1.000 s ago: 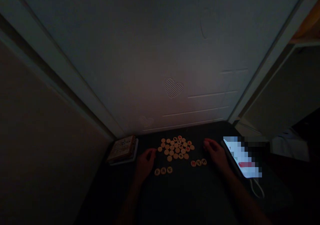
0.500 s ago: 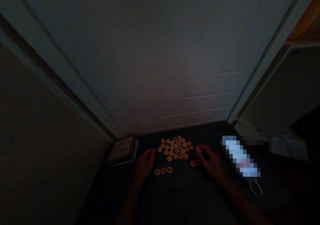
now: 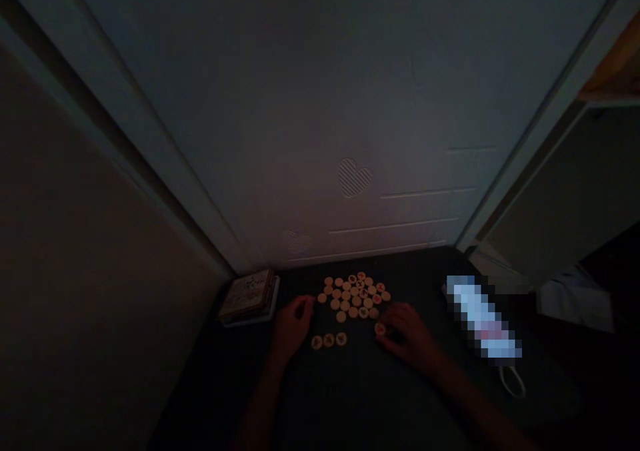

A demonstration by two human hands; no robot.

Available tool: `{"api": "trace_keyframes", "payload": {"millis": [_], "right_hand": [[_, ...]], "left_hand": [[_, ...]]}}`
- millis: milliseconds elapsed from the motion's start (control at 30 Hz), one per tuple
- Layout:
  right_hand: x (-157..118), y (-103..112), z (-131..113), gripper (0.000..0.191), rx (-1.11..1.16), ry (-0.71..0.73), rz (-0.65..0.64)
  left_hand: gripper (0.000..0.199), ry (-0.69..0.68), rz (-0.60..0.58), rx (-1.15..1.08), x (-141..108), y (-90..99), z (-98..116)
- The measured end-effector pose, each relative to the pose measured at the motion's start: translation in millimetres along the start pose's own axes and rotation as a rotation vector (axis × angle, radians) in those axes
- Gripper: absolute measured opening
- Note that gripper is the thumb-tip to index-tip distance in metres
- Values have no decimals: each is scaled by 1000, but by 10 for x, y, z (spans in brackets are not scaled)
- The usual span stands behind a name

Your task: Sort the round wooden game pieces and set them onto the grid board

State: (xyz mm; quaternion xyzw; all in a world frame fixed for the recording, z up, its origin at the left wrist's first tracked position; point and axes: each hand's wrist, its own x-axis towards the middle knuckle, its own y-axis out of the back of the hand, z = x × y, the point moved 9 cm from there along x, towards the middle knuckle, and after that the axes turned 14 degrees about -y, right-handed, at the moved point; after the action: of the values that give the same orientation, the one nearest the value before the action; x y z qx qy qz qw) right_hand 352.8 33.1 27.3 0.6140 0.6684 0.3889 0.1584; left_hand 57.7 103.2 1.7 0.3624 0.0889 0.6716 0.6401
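A cluster of several round wooden discs (image 3: 346, 295) lies on the dark table (image 3: 320, 397), some with red or dark characters, others plain. Three discs with dark characters (image 3: 329, 339) form a short row in front of the cluster. My left hand (image 3: 294, 324) rests left of the cluster with its fingers curled together; whatever they may hold is too dark to see. At the cluster's front right, my right hand (image 3: 407, 334) has its thumb and fingers around a disc with a red character (image 3: 380, 329), low over the table.
Boxes or books (image 3: 247, 295) are stacked at the table's back left corner. On the right lies a blurred, bright object (image 3: 483, 317) with a white loop (image 3: 513, 381). A pale panel with embossed hearts (image 3: 355, 177) rises behind the table.
My right hand has moved left and toward me, to where two discs lay at the right. It now covers part of that spot. The view has shifted slightly; my left hand has barely moved.
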Motion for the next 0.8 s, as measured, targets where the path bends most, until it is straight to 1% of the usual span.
{"api": "trace_keyframes", "payload": {"millis": [167,367,667,800], "right_hand": [[4,-26,-55,19,-54,13,-32],[6,-55,-65,24,-100,18,-48],[3,-58,-43,24,-108,9,-37],[3,-43,-66,22,-82,12,-25]], "left_hand": [[37,-7,-2,6,-5,-4,-7],[39,-6,-12,11,-8,-17,-13],[37,-18,-11,5,-6,-19,10],[37,-31,-19,-7,-19,-28,58]]}}
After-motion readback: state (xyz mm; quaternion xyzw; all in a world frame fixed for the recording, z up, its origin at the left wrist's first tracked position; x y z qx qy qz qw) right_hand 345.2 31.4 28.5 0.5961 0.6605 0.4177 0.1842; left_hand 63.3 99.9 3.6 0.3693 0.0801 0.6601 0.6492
